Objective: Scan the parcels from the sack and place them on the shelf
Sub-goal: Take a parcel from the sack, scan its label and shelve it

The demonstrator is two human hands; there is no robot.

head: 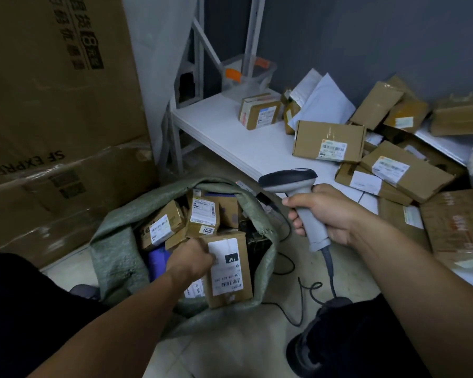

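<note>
1. Nearest the camera are the person's two forearms, reaching out over dark-clothed knees. The left hand [190, 259] is down inside the mouth of the sack [115, 255], fingers closed on the left edge of a brown parcel [230, 271] that stands in the sack's opening, its white label and barcode facing up.
2. The right hand [322, 214] is wrapped fully around the grip of a grey barcode scanner [298, 195], whose dark head sits above and to the right of that parcel; its cable [306, 293] trails in loops over the floor.
3. Progress, as I judge it – partly done. A fair number of parcels already lie on the white shelf [230, 132]: a small box [260, 110] near the back, a flat box [328, 141] with its label showing, white mailers [322, 96], and a loose heap of cartons running off to the right.
4. Still to do: the sack holds many more. Several small labelled boxes are packed at its far side, one marked 2201 [204, 216], and a purple item [159, 264] lies beside the left wrist.
5. A clear plastic tub [246, 75] stands at the shelf's back corner; what it holds I cannot tell.
6. Large cartons [52, 105] are stacked at the left.
</note>
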